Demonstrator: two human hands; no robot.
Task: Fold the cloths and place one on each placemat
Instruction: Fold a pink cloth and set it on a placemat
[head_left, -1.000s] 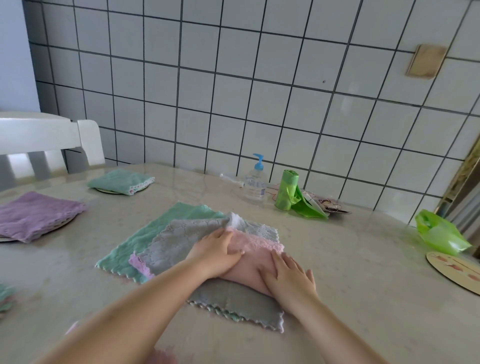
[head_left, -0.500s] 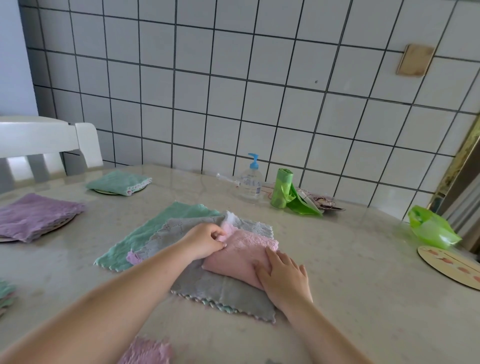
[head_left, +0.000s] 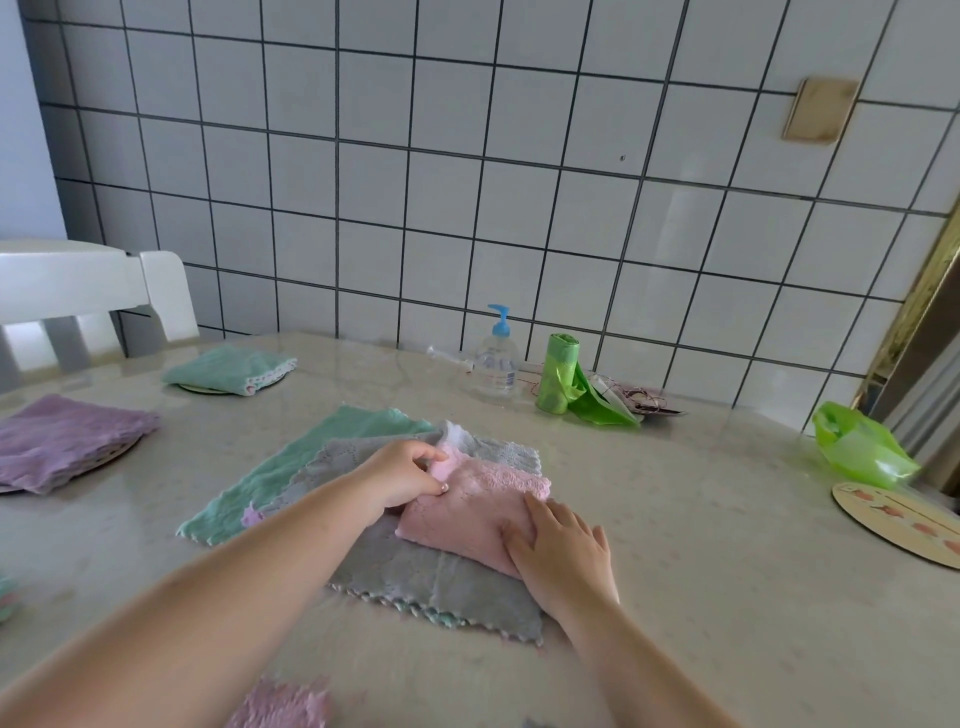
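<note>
Purple cloth (head_left: 62, 441): folded, lying on a round placemat (head_left: 111, 456) at the far left of the table (head_left: 701, 597).
Green cloth (head_left: 228, 368): folded, on a second placemat (head_left: 200, 388) near the white chair (head_left: 78, 296).
Flat pile: a green cloth spread out (head_left: 306, 457) lies under a grey cloth (head_left: 431, 571) at mid-table.
Left hand (head_left: 402, 475): fingers curled, pinching the upper left edge of the pink cloth (head_left: 472, 512).
Pink cloth: partly folded, resting on the grey one.
Right hand (head_left: 563, 556): fingers straight, pressing flat on the pink cloth's lower right part.
Pump bottle (head_left: 496, 358): clear, blue pump, upright by the wall.
Bag roll (head_left: 556, 374): green, upright just right of the bottle.
Green bag (head_left: 857, 447): crumpled, at the right edge.
Bare placemat (head_left: 904, 522): beside that bag, no cloth on it.
</note>
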